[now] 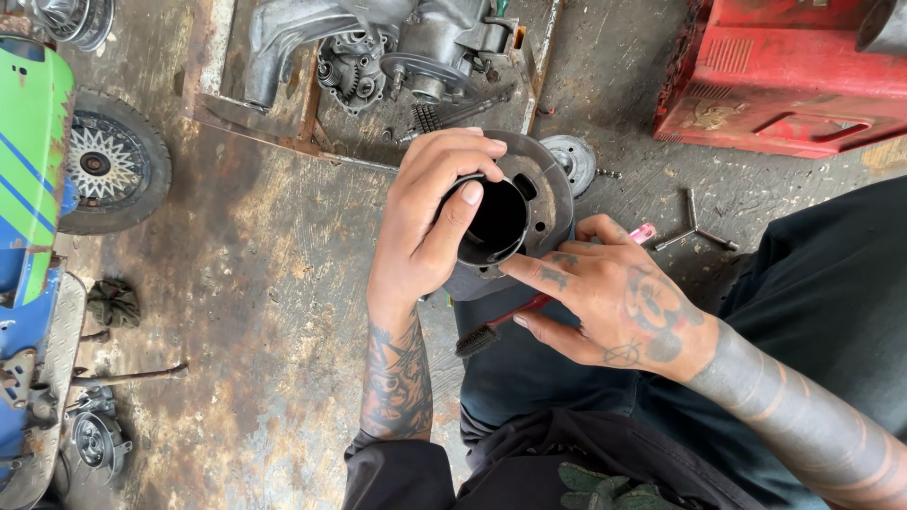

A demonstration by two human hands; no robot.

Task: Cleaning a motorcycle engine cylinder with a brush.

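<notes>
Item: dark metal cylinder [515, 212], open bore facing up, held over the person's lap. Left hand [430, 222] wraps its rim, fingers [460, 210] curled and pressed on the edge. Right hand [624, 302] rests against the cylinder's lower side, fingers pinching a red-handled brush [510, 316]. Beyond the cylinder: engine casing [397, 52] on the floor [265, 312]; red case [784, 76] to its upper right; a three-way wrench [694, 231] to its right; spoked wheel [104, 165] far left.

I see a small spoked wheel [106, 162] lying flat on the stained floor [255, 312], an engine casing [378, 47] above it, and a red metal box [784, 76] top right.
</notes>
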